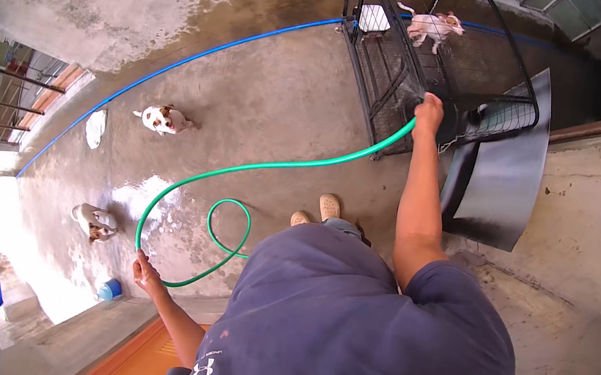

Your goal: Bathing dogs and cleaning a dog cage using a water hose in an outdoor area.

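Observation:
A green hose [288,163] curves across the wet concrete between my two hands. My right hand [429,114] is closed round its front end, stretched out beside a black wire cage [400,69]. Some water spray seems to leave the hose there, toward the cage. My left hand [145,273] grips the hose lower down at the left. From that hand the hose loops over the floor and passes behind my body. Inside or behind the cage mesh stands a white dog [432,27] with a brown patch on its head.
A white dog with brown patches [162,119] stands on the floor at left; another dog [96,223] is nearer, beside a blue bucket [110,289]. A blue pipe [204,52] runs along the wall base. A grey sheet panel [505,174] leans right of the cage.

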